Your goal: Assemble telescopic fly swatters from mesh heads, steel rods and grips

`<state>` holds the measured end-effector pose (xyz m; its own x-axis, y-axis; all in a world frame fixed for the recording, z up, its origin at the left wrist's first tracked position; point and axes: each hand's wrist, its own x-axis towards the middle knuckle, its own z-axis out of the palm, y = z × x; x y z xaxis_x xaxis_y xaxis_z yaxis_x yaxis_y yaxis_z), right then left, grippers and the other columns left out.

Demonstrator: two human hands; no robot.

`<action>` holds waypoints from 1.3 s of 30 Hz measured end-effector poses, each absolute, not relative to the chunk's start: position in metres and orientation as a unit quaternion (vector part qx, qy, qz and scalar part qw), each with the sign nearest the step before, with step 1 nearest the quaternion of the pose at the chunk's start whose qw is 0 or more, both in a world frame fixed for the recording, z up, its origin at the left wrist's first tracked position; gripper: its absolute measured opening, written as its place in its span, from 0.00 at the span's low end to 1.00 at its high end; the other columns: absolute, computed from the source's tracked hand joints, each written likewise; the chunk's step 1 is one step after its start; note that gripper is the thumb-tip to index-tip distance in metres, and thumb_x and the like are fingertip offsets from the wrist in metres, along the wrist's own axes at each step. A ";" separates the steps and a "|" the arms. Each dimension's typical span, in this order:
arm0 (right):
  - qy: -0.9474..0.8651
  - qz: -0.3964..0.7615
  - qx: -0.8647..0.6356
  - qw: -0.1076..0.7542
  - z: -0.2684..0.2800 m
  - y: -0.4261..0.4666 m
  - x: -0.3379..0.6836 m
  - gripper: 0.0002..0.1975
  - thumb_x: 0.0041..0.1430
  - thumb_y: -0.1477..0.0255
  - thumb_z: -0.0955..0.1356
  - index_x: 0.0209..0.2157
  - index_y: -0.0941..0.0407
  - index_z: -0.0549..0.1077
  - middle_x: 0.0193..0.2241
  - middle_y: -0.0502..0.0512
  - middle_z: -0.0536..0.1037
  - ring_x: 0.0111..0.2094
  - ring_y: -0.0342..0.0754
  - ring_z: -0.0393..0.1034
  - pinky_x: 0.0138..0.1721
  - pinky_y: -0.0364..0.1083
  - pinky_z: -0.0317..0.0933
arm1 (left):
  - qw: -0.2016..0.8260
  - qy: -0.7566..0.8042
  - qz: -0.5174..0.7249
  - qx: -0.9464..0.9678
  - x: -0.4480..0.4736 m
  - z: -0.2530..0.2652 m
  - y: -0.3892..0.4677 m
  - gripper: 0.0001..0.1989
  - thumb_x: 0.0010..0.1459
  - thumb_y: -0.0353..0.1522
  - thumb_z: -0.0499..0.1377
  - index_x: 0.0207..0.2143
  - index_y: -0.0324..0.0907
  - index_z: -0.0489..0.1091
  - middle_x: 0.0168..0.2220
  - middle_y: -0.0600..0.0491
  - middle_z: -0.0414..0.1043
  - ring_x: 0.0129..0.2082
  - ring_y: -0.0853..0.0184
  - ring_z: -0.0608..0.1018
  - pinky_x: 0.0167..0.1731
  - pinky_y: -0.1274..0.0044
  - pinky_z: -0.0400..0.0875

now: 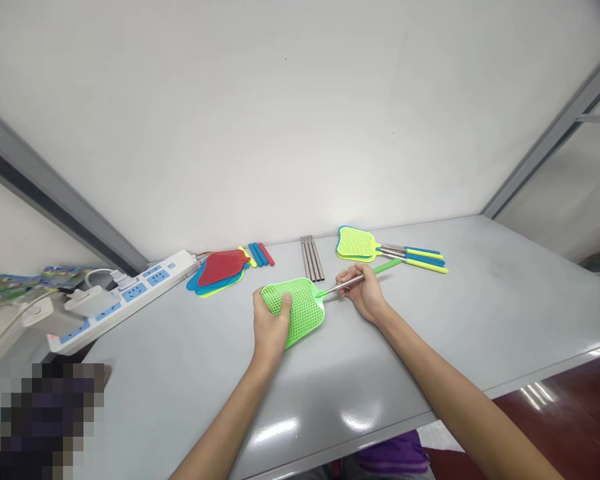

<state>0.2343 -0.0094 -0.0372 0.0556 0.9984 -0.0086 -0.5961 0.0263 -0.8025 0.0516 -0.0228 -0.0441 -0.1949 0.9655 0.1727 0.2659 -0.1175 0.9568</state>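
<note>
A green fly swatter (305, 312) is held above the table between both hands. My left hand (271, 321) grips its perforated head at the left edge, thumb on top. My right hand (361, 290) is closed around the metal rod near the green handle sleeve, which points up to the right. Behind lie several bare metal rods (312, 259) side by side. To the right rests a stack of put-together fly swatters (357, 243) with yellow and blue heads.
Loose swatter heads, a red one (223, 268) on top, lie at the left beside blue and red handle sleeves (261, 255). A white power strip (130, 297) with plugs runs along the table's left side. A wall (300, 120) rises behind the grey table (190, 373).
</note>
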 end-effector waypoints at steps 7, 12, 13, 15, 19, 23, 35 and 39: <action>-0.305 0.616 -0.323 0.650 -0.037 -0.009 0.234 0.18 0.50 0.66 0.58 0.12 0.57 0.62 0.15 0.51 0.67 0.16 0.43 0.58 0.18 0.43 0.52 | 0.293 0.574 0.521 0.560 0.055 -0.038 -0.029 0.17 0.49 0.38 0.53 0.41 0.45 0.55 0.34 0.54 0.63 0.34 0.66 0.69 0.36 0.74 0.62; -0.299 0.627 -0.320 0.645 -0.037 -0.009 0.235 0.19 0.51 0.66 0.57 0.11 0.57 0.63 0.16 0.53 0.68 0.16 0.43 0.59 0.19 0.43 0.52 | 0.243 0.567 0.537 0.575 0.058 -0.031 -0.036 0.19 0.50 0.37 0.53 0.43 0.44 0.52 0.32 0.54 0.63 0.31 0.67 0.69 0.34 0.75 0.62; -0.302 0.628 -0.318 0.643 -0.037 -0.008 0.235 0.19 0.51 0.66 0.56 0.12 0.57 0.64 0.16 0.53 0.68 0.16 0.43 0.59 0.19 0.43 0.52 | 0.241 0.567 0.537 0.576 0.058 -0.030 -0.036 0.19 0.50 0.37 0.53 0.44 0.44 0.52 0.32 0.54 0.63 0.31 0.67 0.69 0.34 0.75 0.62; -0.307 0.629 -0.313 0.642 -0.039 -0.008 0.236 0.19 0.51 0.66 0.56 0.12 0.57 0.64 0.16 0.53 0.68 0.16 0.43 0.59 0.19 0.43 0.53 | 0.242 0.566 0.537 0.577 0.059 -0.030 -0.037 0.19 0.50 0.37 0.53 0.44 0.44 0.52 0.32 0.54 0.63 0.31 0.66 0.69 0.34 0.75 0.62; -0.304 0.632 -0.313 0.641 -0.040 -0.007 0.236 0.20 0.52 0.65 0.56 0.12 0.57 0.64 0.16 0.53 0.68 0.16 0.43 0.59 0.19 0.43 0.52 | 0.240 0.572 0.536 0.573 0.059 -0.030 -0.037 0.20 0.50 0.38 0.53 0.44 0.44 0.52 0.31 0.54 0.64 0.31 0.66 0.69 0.34 0.75 0.62; -0.309 0.634 -0.310 0.637 -0.039 -0.006 0.236 0.21 0.52 0.65 0.55 0.12 0.58 0.64 0.16 0.53 0.68 0.16 0.43 0.60 0.19 0.43 0.52 | 0.241 0.569 0.543 0.569 0.061 -0.030 -0.038 0.19 0.50 0.37 0.53 0.44 0.44 0.52 0.31 0.54 0.64 0.30 0.67 0.69 0.34 0.76 0.62; -0.302 0.676 -0.312 0.595 -0.043 -0.002 0.241 0.20 0.53 0.64 0.56 0.17 0.59 0.68 0.04 0.42 0.48 0.09 0.36 0.38 0.13 0.38 0.39 | 0.379 0.535 0.575 0.490 0.053 -0.033 -0.025 0.14 0.47 0.38 0.56 0.35 0.42 0.61 0.31 0.54 0.66 0.32 0.68 0.70 0.35 0.76 0.63; -0.294 0.682 -0.308 0.595 -0.043 -0.002 0.242 0.18 0.54 0.65 0.57 0.18 0.58 0.67 0.05 0.43 0.51 0.10 0.36 0.41 0.14 0.39 0.41 | 0.446 0.526 0.578 0.436 0.054 -0.031 -0.025 0.14 0.45 0.38 0.58 0.33 0.41 0.62 0.32 0.54 0.67 0.33 0.68 0.70 0.36 0.75 0.63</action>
<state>0.2420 -0.0017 -0.0431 -0.1026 0.9923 -0.0696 -0.6305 -0.1190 -0.7670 0.0540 -0.0253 -0.0309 -0.2219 0.9745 0.0344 -0.0584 -0.0484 0.9971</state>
